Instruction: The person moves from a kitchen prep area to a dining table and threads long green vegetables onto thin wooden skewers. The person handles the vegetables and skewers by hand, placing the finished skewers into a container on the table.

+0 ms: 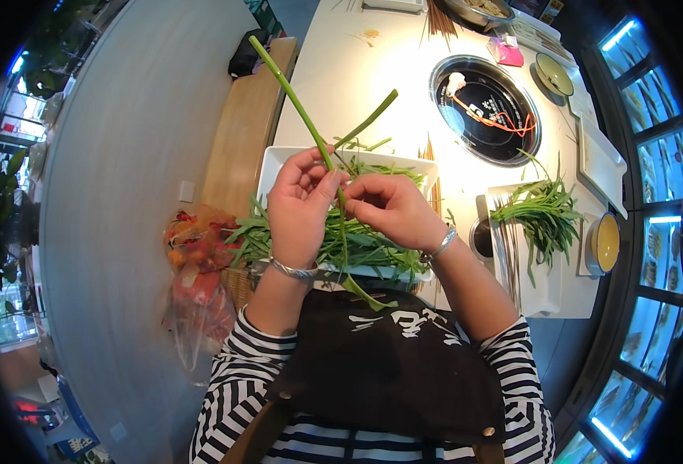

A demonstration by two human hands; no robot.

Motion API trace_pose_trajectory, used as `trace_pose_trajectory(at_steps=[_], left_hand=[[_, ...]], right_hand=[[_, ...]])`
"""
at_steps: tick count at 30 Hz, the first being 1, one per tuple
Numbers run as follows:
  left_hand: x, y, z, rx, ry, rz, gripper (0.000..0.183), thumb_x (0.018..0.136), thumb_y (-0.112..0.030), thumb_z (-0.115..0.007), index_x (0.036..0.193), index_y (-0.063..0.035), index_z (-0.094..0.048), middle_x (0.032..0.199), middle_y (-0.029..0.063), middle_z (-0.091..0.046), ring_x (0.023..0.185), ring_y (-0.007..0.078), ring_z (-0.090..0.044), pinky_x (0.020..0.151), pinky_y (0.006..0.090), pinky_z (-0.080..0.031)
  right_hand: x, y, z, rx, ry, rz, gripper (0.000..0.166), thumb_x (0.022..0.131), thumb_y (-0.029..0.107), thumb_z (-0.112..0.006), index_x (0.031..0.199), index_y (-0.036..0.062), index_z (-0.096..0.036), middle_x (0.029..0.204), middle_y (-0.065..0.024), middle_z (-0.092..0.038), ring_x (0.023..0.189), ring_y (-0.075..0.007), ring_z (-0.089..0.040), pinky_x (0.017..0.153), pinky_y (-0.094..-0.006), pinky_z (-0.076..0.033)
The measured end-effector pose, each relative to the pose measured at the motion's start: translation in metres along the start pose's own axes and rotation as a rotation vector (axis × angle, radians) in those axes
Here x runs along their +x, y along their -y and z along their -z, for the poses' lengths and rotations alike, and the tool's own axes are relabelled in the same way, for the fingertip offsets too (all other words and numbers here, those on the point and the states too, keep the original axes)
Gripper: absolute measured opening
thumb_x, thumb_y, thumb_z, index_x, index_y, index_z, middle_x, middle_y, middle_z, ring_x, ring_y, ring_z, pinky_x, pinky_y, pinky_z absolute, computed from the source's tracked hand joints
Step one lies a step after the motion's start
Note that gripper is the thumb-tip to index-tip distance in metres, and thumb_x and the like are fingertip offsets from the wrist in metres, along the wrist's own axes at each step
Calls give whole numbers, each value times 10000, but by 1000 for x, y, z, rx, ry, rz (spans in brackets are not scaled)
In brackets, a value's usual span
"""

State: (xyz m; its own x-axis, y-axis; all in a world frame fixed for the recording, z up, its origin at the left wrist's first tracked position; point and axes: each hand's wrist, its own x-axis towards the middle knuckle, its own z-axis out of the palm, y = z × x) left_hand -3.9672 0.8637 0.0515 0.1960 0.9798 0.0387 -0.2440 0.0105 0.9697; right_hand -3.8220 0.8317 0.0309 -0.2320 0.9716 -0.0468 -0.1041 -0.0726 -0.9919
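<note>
My left hand point(306, 200) grips a long green leafy-vegetable stem point(289, 90) between thumb and fingers; its thick end points up and left. My right hand point(391, 209) is close beside it, thumb and fingertips pinched at the lower part of the same stem, whose leafy end hangs over my dark apron point(394, 371). Another green piece and a thin brown stick stand out by my left fingertips. Beneath both hands, a white rectangular tray point(275, 159) holds a heap of leafy greens point(370, 246) that spills over its left side.
At right, another white tray point(541, 298) bears bundled greens point(544, 211) and thin skewers point(510, 255), near a yellow bowl point(605, 242). A round black cooktop point(486, 110) with an orange cord lies beyond. Plastic bags point(199, 278) and a wooden bench point(234, 127) are at left.
</note>
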Motion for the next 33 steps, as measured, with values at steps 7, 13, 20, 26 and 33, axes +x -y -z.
trace_pose_trajectory(at_steps=[7,13,20,26,33], left_hand=[[-2,2,5,30,5,-31,214,819,15,-592,1023,30,-529,835,72,-612,757,105,-599,647,201,-487],[1,4,8,-63,-167,-104,185,835,-17,-583,1002,25,-517,806,80,-614,702,100,-584,598,195,-468],[21,-8,38,-259,-288,-57,141,846,-95,-596,928,-41,-495,773,41,-583,628,86,-539,558,189,-450],[27,-8,50,-296,-292,-81,98,855,-80,-585,895,-60,-498,770,40,-581,691,100,-571,610,205,-487],[25,-2,43,-225,-350,-134,125,845,-86,-600,892,-54,-489,742,38,-572,645,89,-543,572,199,-459]], right_hand=[[0,5,5,-272,-3,159,89,777,78,-592,816,-2,-599,667,-62,-561,577,-99,-510,549,-232,-428],[4,-19,7,-67,-46,76,90,783,85,-589,803,0,-611,703,-43,-590,591,-79,-507,573,-216,-430],[2,-48,24,-271,-107,-46,102,785,120,-637,780,19,-627,725,-8,-587,605,-68,-492,574,-228,-421],[-7,-50,32,-215,-302,117,121,796,79,-633,714,-3,-601,721,-11,-570,618,-62,-485,566,-221,-404],[-22,-8,34,-29,-258,27,115,815,91,-621,755,-7,-617,774,-7,-604,649,-57,-506,622,-211,-420]])
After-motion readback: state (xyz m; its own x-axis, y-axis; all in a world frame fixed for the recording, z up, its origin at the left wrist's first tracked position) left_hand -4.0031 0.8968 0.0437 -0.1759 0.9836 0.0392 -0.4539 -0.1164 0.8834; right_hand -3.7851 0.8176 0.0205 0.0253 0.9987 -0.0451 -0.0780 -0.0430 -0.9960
